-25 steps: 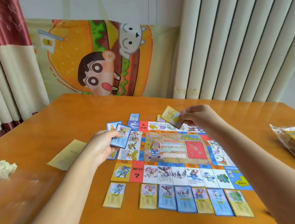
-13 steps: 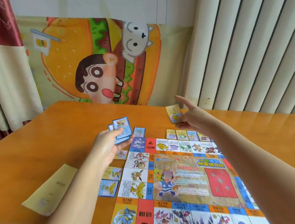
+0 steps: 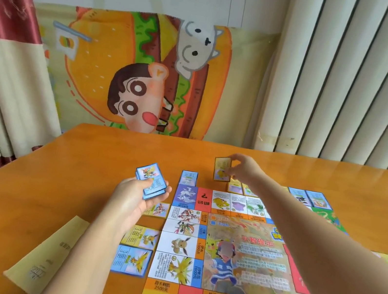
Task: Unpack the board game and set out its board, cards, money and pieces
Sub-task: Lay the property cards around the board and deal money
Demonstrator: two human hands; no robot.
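Rt hand [image 3: 244, 168] now lower, pinching yellow card [image 3: 221, 173], 12 o'clock of board [image 3: 246, 258]. Lt hand [image 3: 131, 200] grips blue stack [image 3: 152, 183], 10 o'clock. Laying cards; next: set flat by matching square.

Game board [image 3: 246, 258] lay unfolded and flat on the table [image 3: 27, 183], right of centre. It had a border of creature squares and an illustrated centre panel; its near and right edges ran out of frame.

Cards lay face up just outside the board:
- Left side: blue-bordered card [image 3: 131, 261] nearest, yellow-bordered card [image 3: 142, 237] beyond it, third card [image 3: 159, 210] partly hidden.
- Far-left corner: single blue card [image 3: 189, 178].
- Far side: row of cards [image 3: 310, 198], partly hidden by the right forearm.

Small blue card stack [image 3: 152, 182], slightly offset, was held in the left hand [image 3: 132, 200], left of the board. Yellow card [image 3: 222, 169], tilted up, was pinched in the right hand [image 3: 243, 168] over the far edge.
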